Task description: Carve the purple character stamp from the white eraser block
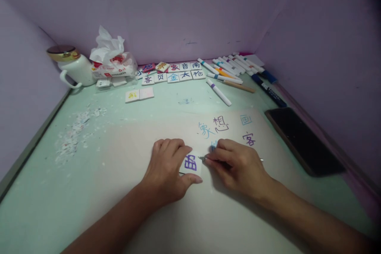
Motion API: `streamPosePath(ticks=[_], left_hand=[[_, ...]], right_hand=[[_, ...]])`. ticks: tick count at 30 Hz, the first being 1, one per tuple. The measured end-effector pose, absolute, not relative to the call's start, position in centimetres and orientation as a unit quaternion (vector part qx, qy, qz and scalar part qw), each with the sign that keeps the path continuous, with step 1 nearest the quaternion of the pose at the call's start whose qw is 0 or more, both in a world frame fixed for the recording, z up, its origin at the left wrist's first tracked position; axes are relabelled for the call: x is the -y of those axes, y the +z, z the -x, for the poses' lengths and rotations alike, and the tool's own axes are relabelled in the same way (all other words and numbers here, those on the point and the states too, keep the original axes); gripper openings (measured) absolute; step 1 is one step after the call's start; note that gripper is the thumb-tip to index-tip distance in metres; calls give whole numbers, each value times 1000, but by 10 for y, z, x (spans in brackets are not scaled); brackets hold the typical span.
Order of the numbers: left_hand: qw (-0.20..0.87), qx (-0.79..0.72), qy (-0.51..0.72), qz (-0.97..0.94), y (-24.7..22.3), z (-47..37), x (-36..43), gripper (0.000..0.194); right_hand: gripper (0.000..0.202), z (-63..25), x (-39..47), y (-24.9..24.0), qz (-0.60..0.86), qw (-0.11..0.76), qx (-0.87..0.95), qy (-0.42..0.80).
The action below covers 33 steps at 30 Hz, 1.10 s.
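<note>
Left hand (166, 166) pins tile (191, 163); right hand (236, 164) grips blade (203, 159)

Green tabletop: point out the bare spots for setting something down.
Bare: the tabletop left of the left hand, and the near right corner below the phone. Crowded: the far edge with tiles and markers; scraps litter the left.

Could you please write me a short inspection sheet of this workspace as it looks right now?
Surface: pale green table with white scraps at left; a white sheet with coloured characters.
Job's things: small white tile bearing a purple character; thin cutting tool, tip at the tile's edge.
Clutter: marker pens, rows of character tiles, tissue pack, white mug, dark phone.
Grippers: left hand pins the tile; right hand grips the tool.
Cables: nothing seen.
Surroundings: purple walls on three sides.
</note>
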<state>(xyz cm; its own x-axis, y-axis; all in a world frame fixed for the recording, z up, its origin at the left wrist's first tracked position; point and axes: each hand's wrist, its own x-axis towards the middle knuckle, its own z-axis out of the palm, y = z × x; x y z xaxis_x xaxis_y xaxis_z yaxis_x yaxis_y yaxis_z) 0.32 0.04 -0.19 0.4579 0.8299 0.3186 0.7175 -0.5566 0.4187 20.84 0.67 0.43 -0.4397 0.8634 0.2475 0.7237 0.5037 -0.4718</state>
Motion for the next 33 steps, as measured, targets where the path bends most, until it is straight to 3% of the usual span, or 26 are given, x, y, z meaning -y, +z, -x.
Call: streamPosePath(ticks=[9,16,20,28,33], left_hand=[[110,-460,262,-841,-3,-3,0,45],[118,-443,255,-851,-2,-2,-2,47],[110,-445,259,-850,-3,-2,-2,48],[103,-452,258,-848,-3,-3,-1,47],[101,-438,256,-856,-3,-1,-2,49]], right_hand=[[19,-213,-9,15,430,187,862,192],[15,-214,-8,6,479,264,816,188],[22,-210,-8,6,475,222,840,141],[16,-214,-8,17,426,169,867,196],[15,-216,-10,13,441,206,844,227]])
